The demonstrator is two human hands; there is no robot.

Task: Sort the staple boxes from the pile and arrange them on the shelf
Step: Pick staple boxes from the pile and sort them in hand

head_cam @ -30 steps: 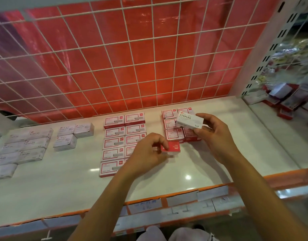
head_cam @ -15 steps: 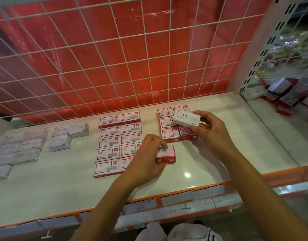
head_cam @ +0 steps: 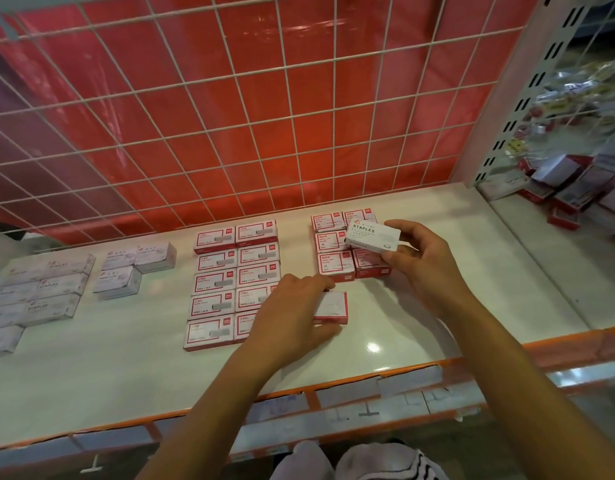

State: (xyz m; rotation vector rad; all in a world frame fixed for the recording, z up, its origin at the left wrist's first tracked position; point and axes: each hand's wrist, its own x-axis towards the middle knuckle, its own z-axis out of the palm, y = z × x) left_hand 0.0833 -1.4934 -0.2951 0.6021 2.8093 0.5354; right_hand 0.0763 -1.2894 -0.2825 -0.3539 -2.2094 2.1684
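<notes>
Two boxes in hand; the left hand (head_cam: 292, 317) pinches a small red-and-white cardboard staple box (head_cam: 334, 308), now laid flat on the white shelf (head_cam: 108, 358), seemingly just short of the red-box block (head_cam: 334, 268); the right hand (head_cam: 427, 268) grips a white cardboard STAPLES box (head_cam: 373, 235) above it, unsorted.

A glossy white shelf (head_cam: 91, 375) carries white staple boxes (head_cam: 39, 292) at its left and red boxes (head_cam: 230, 282) in two neat blocks mid-shelf.

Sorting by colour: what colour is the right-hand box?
The box is white with black lettering; head view.
</notes>
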